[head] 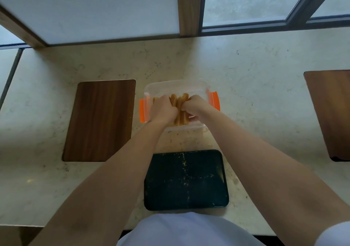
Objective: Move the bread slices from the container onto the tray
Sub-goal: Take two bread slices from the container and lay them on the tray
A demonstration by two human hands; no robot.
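Both of your hands are down inside the clear container (176,86), the one with orange latches (215,101) on its two short sides, which sits on the pale marble counter (246,65) straight ahead of you. Your left hand (163,109) is curled with its knuckles up over the left part of the bread slices (180,105), and your right hand (196,106) is curled over their right part; the fingers of both are bent round the slices, which stand on edge in a row with their brown crusts showing between your hands. Whether either hand has a firm hold of a slice you cannot tell from here, since the fingertips are hidden. The black tray (186,181) lies just on your side of the container, near the counter's edge, and bears only scattered crumbs. A dark wooden board (100,120) lies to the left of the container, and another wooden board (331,113) lies well apart at the far right.
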